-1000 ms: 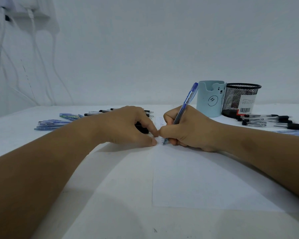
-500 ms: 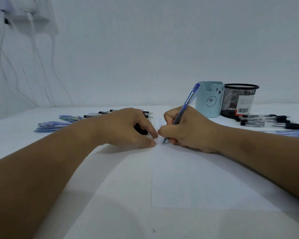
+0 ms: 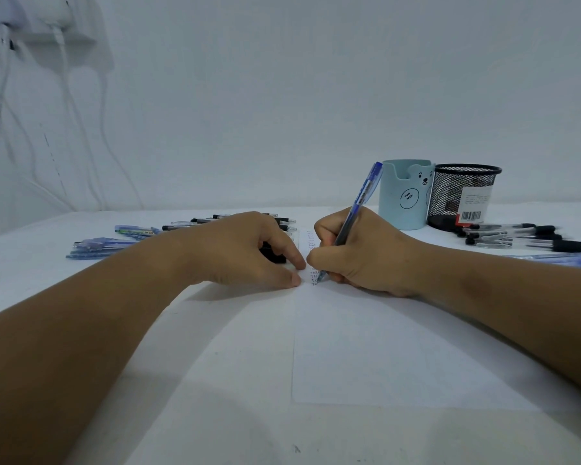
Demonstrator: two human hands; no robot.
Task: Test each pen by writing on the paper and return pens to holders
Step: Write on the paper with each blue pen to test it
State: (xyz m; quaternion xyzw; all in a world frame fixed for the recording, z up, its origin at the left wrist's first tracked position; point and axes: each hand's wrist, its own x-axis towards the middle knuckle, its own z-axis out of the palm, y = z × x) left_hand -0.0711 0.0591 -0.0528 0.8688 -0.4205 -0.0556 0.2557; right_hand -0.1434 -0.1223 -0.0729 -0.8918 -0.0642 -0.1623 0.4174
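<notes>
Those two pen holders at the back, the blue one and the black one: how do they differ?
The light blue bear-face holder has solid walls with a drawn face; the black wire-mesh holder is see-through and carries a barcode label. The blue one's rim has a notch; the mesh one's rim is an even ring. Both stand upright, side by side, with no pens showing above their rims.

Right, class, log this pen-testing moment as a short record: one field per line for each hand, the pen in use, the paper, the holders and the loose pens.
right hand: grips the blue pen
blue pen: tilted, tip on the paper
left hand: fingertips on the paper's left edge
paper: flat on the table, column of small writing by the pen tip
holders: blue bear cup, black mesh cup, side by side, no pens seen inside
loose pens: left group; right group
</notes>
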